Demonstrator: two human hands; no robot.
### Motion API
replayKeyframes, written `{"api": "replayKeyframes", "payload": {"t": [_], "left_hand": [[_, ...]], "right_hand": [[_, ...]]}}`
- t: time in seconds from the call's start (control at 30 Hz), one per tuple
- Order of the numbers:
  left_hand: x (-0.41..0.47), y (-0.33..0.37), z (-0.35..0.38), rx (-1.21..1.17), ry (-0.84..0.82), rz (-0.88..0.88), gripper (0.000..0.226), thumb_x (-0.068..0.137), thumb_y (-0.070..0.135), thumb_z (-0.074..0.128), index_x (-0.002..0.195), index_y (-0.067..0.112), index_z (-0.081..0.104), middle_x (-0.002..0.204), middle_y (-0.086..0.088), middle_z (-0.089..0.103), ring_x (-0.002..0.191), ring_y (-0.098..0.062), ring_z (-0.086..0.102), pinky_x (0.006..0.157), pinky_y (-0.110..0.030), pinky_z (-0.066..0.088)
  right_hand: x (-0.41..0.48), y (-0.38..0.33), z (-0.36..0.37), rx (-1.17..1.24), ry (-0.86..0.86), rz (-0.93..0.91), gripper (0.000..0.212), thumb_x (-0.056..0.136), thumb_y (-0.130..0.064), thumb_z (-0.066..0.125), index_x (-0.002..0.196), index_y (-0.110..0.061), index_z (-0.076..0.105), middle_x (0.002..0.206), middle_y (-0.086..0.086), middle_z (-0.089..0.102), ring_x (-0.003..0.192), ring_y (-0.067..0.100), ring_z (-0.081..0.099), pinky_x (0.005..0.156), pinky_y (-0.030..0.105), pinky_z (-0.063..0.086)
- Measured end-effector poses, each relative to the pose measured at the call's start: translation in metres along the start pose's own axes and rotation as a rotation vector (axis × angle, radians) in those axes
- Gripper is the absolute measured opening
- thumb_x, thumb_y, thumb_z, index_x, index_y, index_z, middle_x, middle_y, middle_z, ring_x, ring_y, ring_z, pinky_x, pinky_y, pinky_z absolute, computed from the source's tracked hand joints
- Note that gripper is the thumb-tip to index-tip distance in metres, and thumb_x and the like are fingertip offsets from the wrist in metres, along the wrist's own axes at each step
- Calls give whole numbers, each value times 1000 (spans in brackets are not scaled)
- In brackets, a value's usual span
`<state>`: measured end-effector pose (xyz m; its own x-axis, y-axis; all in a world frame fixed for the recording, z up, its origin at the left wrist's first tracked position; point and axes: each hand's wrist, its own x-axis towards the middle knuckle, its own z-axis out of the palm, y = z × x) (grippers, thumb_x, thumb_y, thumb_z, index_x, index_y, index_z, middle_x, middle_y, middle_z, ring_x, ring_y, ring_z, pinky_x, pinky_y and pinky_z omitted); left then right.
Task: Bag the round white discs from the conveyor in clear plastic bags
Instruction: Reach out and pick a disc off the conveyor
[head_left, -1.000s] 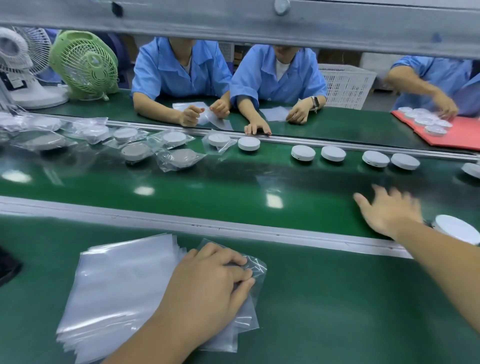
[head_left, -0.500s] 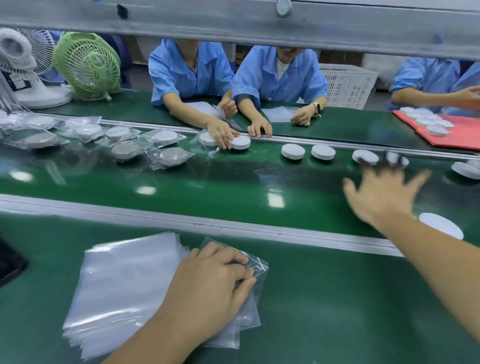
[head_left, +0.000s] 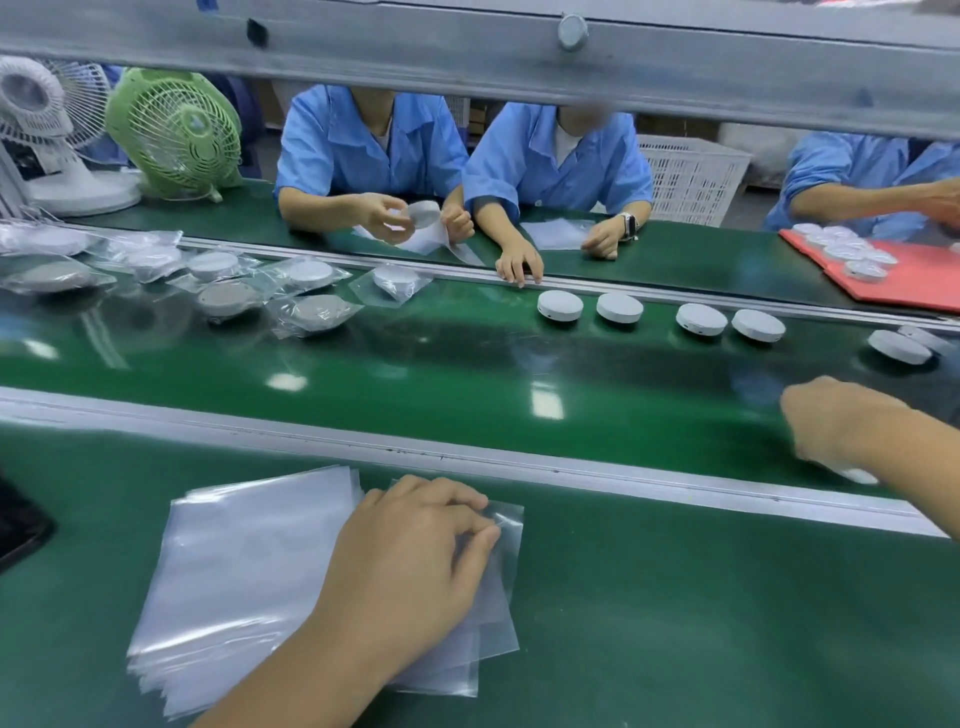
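The left hand (head_left: 415, 561) lies at six o'clock on the near green counter (head_left: 727, 623). Its grip is curled, with thumb and fingertips pinching the loose edge of the top clear plastic bag (head_left: 501, 597). That bag sits askew on a flat stack of clear plastic bags (head_left: 249, 561), and the hand covers much of both.

At three o'clock the right hand (head_left: 836, 421) reaches over the glossy green conveyor belt (head_left: 467, 374). It is blurred, so I cannot tell whether its grip is spread or closed. A sliver of a round white disc (head_left: 854, 474) shows beneath it, the rest hidden.

Between one and two o'clock a row of bare white discs (head_left: 701, 319) lies along the belt's far edge, the last ones partly cut off. Toward ten o'clock lie discs in crumpled clear bags (head_left: 311, 314).

At twelve o'clock sit people in blue smocks (head_left: 374, 140), their heads cut off by a grey overhead rail (head_left: 467, 57). At nine o'clock a dark object (head_left: 21, 525) is cut off by the frame edge.
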<state>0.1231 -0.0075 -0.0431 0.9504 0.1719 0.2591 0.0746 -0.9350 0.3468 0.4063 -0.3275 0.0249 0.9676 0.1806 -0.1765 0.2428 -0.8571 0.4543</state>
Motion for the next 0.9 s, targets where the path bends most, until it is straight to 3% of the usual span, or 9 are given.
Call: {"api": "replayKeyframes", "payload": {"t": [0.07,0.2,0.3,0.43,0.53,0.6,0.67,0.73,0.9], "left_hand": [[0,1,-2,-8,22,-26,35,93,58,40,100,47,73,114,38,59,106,5,50,90,-28,43],[1,2,-5,-51,66,-93,34,94,60,43,100,48,73,103,39,65,101,7,56,88,-27,48],[0,2,-6,-218,58,-150,24,92,60,51,99,51,72,92,41,66,90,9,62,81,-27,54],[0,11,-11,-834,-195,-65,31,94,58,52,109,41,74,106,23,74,103,-1,68,95,-34,53],[-3,15,-14,-1059,-327,36,51,81,55,74,128,42,62,126,13,68,118,-10,64,101,-30,50],[-5,18,-6,-945,-191,48,59,82,45,79,132,54,49,122,19,68,113,-4,65,93,-19,50],[-7,25,3,-974,52,51,40,96,27,64,126,49,53,120,15,69,113,-6,66,91,-14,49],[-8,29,7,-990,268,2,29,99,23,53,117,44,57,117,11,69,112,-9,66,90,-15,49],[-4,18,6,-593,423,-16,40,99,43,44,138,37,36,152,7,35,143,-16,35,113,-32,34]], "right_hand": [[-18,-18,-17,57,111,-248,16,95,-27,68,111,-25,66,103,-4,70,92,19,68,81,31,51],[-91,-83,-24,637,470,-963,28,85,-34,80,112,-38,75,110,-26,72,105,-2,65,96,16,47],[-134,-125,-19,750,662,-1145,22,90,-34,78,111,-38,76,107,-30,70,103,6,61,97,23,45],[-153,-158,-10,1208,730,-1112,20,83,-20,86,103,-20,83,104,-18,76,92,13,70,82,28,57],[-156,-170,-7,1593,587,-804,23,72,-29,90,94,-32,83,103,-18,77,108,6,70,93,34,56],[-153,-175,-9,1641,385,-712,16,75,-45,88,89,-45,82,132,-22,66,138,0,48,112,35,43],[-153,-179,-15,1625,71,-826,30,70,-54,87,99,-46,80,150,-19,53,143,0,41,116,32,40],[-152,-184,-25,1591,-81,-949,39,74,-47,88,111,-44,77,128,-17,70,122,3,63,100,21,51],[-98,-190,-59,1509,175,-700,9,82,-24,86,86,-32,83,85,-21,77,83,-8,70,75,9,48]]}}
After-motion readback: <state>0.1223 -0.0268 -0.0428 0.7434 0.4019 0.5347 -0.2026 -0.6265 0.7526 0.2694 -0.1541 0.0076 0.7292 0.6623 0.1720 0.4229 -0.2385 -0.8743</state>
